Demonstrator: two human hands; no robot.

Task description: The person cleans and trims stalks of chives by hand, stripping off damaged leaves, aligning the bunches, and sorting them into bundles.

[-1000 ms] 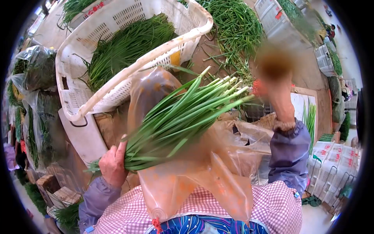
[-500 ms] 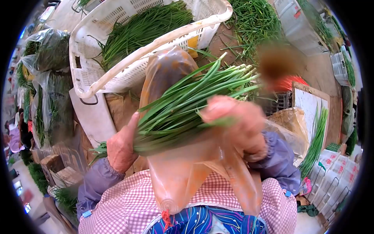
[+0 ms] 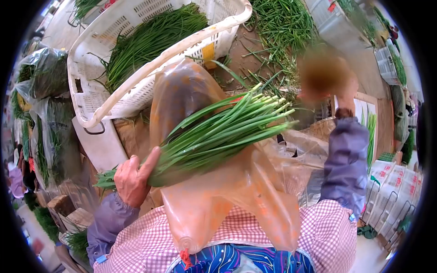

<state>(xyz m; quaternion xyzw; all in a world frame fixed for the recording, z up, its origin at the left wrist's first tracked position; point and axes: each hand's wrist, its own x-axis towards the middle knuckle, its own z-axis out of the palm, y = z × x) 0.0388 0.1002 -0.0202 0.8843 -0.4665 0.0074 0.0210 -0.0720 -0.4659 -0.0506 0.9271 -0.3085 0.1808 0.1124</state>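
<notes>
A bundle of long green stalks point(image 3: 227, 127) lies across my lap on a translucent plastic sheet with orange marks point(image 3: 205, 200). Its pale cut ends point to the upper right. My left hand point(image 3: 134, 177) is wrapped round the leafy lower-left end, thumb up. My right arm reaches out to the right, past the pale ends. Of my right hand point(image 3: 347, 93) only part shows; a brown blur covers the fingers, so what they hold cannot be made out.
A big white basket point(image 3: 114, 107) with green stalks inside stands ahead. Loose greens point(image 3: 287, 27) lie on the floor beyond. A white board point(image 3: 102, 143) is at left, plastic-wrapped greens point(image 3: 52, 77) farther left, and stacked white crates point(image 3: 393, 191) at right.
My right hand came in over the bundle half a second ago and is now back out at the right, behind the blur. My left hand has kept hold of the leafy end.
</notes>
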